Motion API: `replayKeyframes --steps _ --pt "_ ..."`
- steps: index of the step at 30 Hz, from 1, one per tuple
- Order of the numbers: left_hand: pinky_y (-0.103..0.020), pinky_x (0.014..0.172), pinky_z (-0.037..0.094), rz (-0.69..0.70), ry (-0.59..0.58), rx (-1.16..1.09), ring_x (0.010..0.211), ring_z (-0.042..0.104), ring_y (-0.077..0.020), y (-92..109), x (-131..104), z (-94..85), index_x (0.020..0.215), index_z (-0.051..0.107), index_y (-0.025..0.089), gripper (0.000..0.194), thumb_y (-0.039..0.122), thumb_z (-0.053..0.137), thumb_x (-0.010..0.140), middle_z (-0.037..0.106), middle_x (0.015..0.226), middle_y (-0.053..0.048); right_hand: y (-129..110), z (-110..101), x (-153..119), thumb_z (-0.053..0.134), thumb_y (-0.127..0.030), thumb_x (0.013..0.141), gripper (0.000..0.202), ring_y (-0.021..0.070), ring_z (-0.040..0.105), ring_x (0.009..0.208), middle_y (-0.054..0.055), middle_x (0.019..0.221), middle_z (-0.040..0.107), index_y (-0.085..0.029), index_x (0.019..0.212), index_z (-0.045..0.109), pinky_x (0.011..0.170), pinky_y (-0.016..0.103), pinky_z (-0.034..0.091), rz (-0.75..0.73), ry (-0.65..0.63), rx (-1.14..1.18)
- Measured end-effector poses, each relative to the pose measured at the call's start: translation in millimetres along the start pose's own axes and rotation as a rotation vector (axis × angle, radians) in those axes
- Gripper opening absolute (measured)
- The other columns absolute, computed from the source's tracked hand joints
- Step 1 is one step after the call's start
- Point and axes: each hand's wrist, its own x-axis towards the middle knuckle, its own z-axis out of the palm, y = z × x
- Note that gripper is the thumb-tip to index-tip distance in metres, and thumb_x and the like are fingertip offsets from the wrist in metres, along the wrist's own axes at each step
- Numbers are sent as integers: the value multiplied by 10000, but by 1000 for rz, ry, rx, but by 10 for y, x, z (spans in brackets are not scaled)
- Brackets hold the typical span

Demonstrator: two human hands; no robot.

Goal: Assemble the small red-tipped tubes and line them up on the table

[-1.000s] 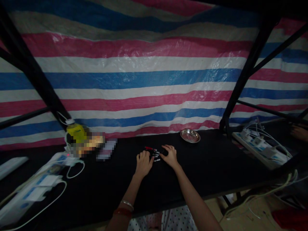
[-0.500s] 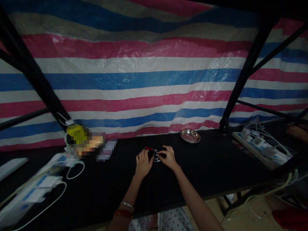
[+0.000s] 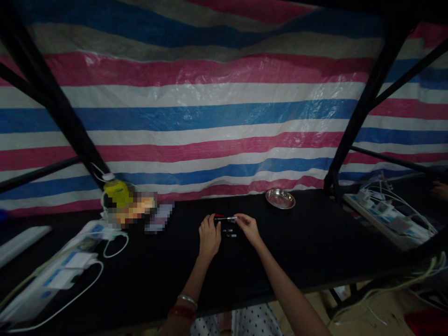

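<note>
A slim dark pen-like stick (image 3: 226, 218) with a silvery right part lies level between my hands, over the black tabletop (image 3: 301, 247). My right hand (image 3: 249, 228) pinches its silvery end between thumb and fingertips. At the other end, my left hand (image 3: 209, 234) has its index finger and thumb closed about the dark tip. A bit of a red stick (image 3: 218, 215) shows just behind it, mostly hidden. Two short dark-and-silver pieces, an upper piece (image 3: 228, 230) and a lower piece (image 3: 231, 235), rest on the table below; their kind is too small to make out.
A round metal dish (image 3: 280, 199) stands at the back right. Along the left lie a yellow bottle (image 3: 118, 193), blurred-out items and a white power strip (image 3: 66, 266) with cables. Another power strip (image 3: 388, 217) is on the right; a person's hand (image 3: 439, 190) shows at the far right edge.
My hands were close together over the small pieces; now they are farther apart with the dark stick held between them. The red stick is now largely covered. The view has shifted slightly.
</note>
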Motion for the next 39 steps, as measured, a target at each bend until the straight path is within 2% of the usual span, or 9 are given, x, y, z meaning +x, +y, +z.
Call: replayKeyframes --steps 5,9,12,16,21,25,27,31,39 --pt "-455 869 417 -83 104 -30 1044 476 -285 -14 19 -25 1217 422 85 415 341 298 914 499 1138 -174 -21 -76 57 712 -161 644 116 73 524 536 9 705 650 -176 744 656 493 181 454 322 108 652" --pt "-465 885 421 -78 124 -55 1078 467 -287 -19 30 -26 1232 414 86 429 350 319 907 488 1143 -182 -63 -137 75 659 -110 691 74 64 516 519 10 685 642 -170 733 645 466 155 463 373 89 821" --pt "-457 891 427 -49 133 -63 1112 454 -289 -3 23 -44 1249 406 83 447 356 356 899 466 1168 -194 -64 -118 68 665 -119 687 71 66 518 519 7 675 639 -172 734 653 472 160 463 380 95 775" --pt "-428 883 442 61 178 -83 1101 473 -268 15 1 -76 1273 400 133 476 383 447 871 450 1195 -170 -54 -46 21 747 -190 616 164 65 526 531 21 699 653 -153 764 687 483 172 426 379 32 534" --pt "-382 857 448 201 127 -23 1062 508 -237 9 -7 -92 1293 416 202 463 368 483 866 421 1298 -145 -72 34 -67 788 -285 563 291 22 389 412 23 646 635 -118 788 707 384 193 247 386 -106 346" --pt "-332 777 461 289 -15 -12 917 559 -192 -6 -9 -92 1123 566 210 290 293 380 917 596 1026 -83 -59 57 -86 770 -350 581 310 -2 291 372 -24 564 572 -127 785 700 379 202 155 362 -200 253" --pt "-317 745 465 307 -55 -38 814 555 -173 -9 -16 -91 1012 605 188 289 269 340 929 606 868 -59 -38 61 -81 763 -377 586 319 0 275 364 -48 497 519 -128 773 693 379 203 139 358 -217 244" --pt "-314 746 471 267 -48 -81 802 529 -173 -4 -19 -90 930 597 155 304 233 302 935 582 830 -62 -19 70 -72 758 -395 593 340 12 291 357 -70 430 457 -125 786 689 376 195 155 383 -273 262" --pt "-279 694 498 187 -98 -97 754 564 -142 -7 -16 -57 963 582 162 299 264 301 935 529 888 -55 -65 59 -70 777 -265 597 263 45 480 473 5 607 612 -110 796 702 456 171 370 472 -221 406"
